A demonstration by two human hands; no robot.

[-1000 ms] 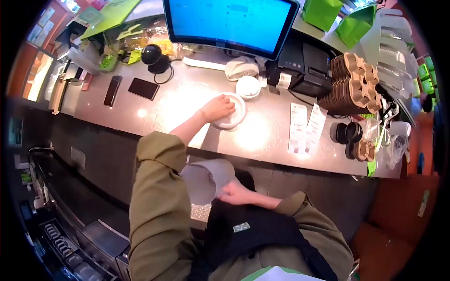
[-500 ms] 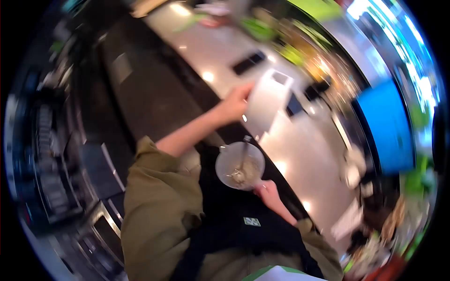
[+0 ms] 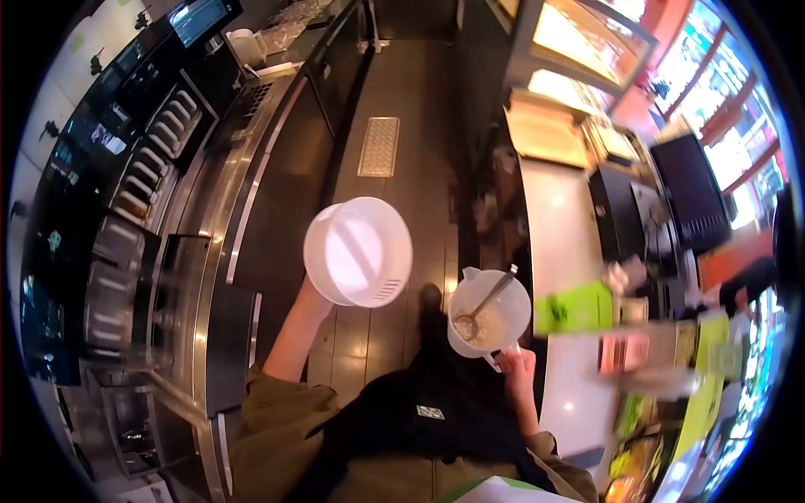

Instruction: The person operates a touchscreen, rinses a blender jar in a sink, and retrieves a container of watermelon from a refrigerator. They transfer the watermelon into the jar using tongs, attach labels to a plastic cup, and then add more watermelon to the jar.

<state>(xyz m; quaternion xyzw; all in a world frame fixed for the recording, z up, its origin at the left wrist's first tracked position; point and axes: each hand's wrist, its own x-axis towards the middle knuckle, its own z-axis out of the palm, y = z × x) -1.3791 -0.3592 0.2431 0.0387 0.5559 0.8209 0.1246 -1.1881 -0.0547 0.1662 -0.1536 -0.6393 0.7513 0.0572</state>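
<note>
In the head view my left hand (image 3: 314, 299) grips a white round plastic tub (image 3: 396, 243) from below and behind, its fingers mostly hidden. The tub tilts toward me, showing a pale inside with a darker band across it and small slots low on one side. My right hand (image 3: 519, 369) is closed round the handle of a translucent plastic jug (image 3: 513, 314), held at waist height. A long-handled metal spoon (image 3: 495, 295) leans in the jug, its bowl in a pale, lumpy content. Tub and jug are apart.
On the left runs a metal counter (image 3: 220, 201) with dispensing machines (image 3: 159, 159). A dark tiled aisle with a floor grate (image 3: 379, 147) lies ahead. The right-hand white counter (image 3: 558, 218) carries a cardboard tray (image 3: 545, 134), a dark monitor (image 3: 692, 184) and a green sheet (image 3: 574, 308).
My view has swung from the right-hand counter to the aisle. The tub has moved from over that counter to my left side, and its inside now shows. The jug stays in my right hand.
</note>
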